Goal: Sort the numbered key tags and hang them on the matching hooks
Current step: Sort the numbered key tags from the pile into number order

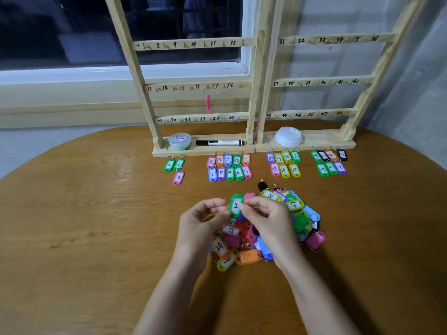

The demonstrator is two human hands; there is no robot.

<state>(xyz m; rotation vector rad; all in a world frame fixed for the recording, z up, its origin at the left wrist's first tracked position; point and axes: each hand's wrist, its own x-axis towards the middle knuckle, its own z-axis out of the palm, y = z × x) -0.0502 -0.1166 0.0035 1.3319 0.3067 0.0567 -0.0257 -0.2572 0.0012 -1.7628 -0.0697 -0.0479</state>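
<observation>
So the person is mid-sort here. The green tag marked 2 is up off the table, right over the 11 o'clock edge of the loose pile. The right hand pinches its right edge between thumb and forefinger. The left hand has its fingers curled in against the tag's left edge, but whether it's really gripping or just steadying, can't tell.

My take on doing this step well: the number already faces up, so read it once and go. The little 2-and-3 group sits at about 10 o'clock from the pile, just in front of the left rack. Lay this one flat under the other green 2, number up, ring pointing to 12 like its neighbours, so the columns stay readable. Lift it clear first, since rings in that heap probably snag each other and could drag a second tag along. Only one pink tag hangs on the rack so far, and no hook for 2 shows in this view.
</observation>
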